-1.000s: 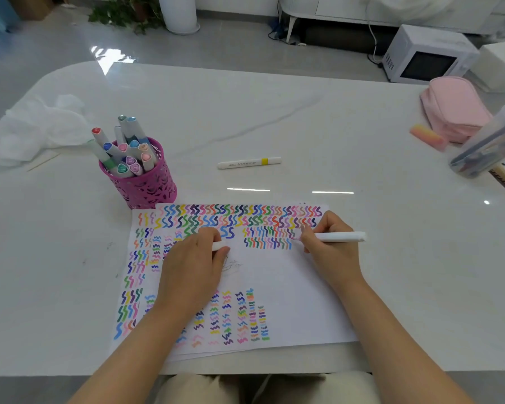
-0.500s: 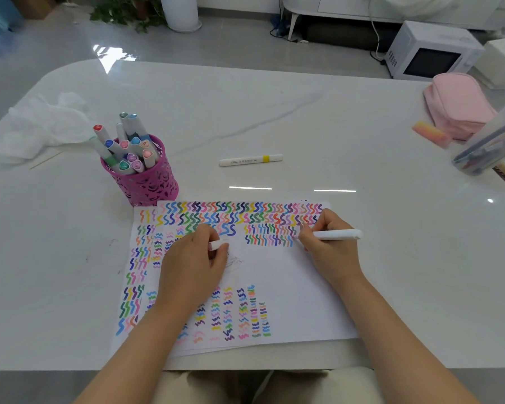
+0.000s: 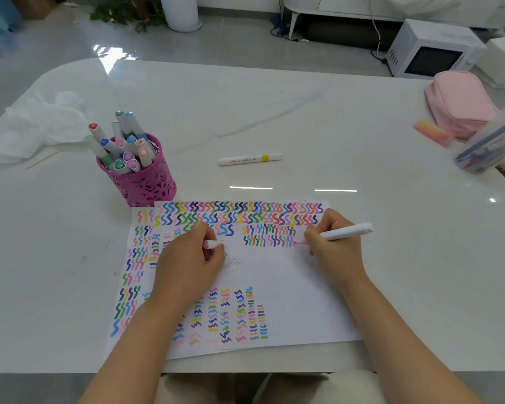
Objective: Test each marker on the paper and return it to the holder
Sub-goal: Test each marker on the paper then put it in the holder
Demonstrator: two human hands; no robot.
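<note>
One marker (image 3: 347, 231), right hand (image 3: 334, 252), tip on paper (image 3: 289, 287)

Single head-worn view, close above the table (image 3: 274, 118), angled forward and down

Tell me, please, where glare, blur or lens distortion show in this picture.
Head view: two bright glare streaks lie on the table just beyond the paper, and a bright patch shines on the floor; the wide lens bows the table's far edge; the marker in the right hand looks sharp; the clear box at the right edge is smeared.
</note>
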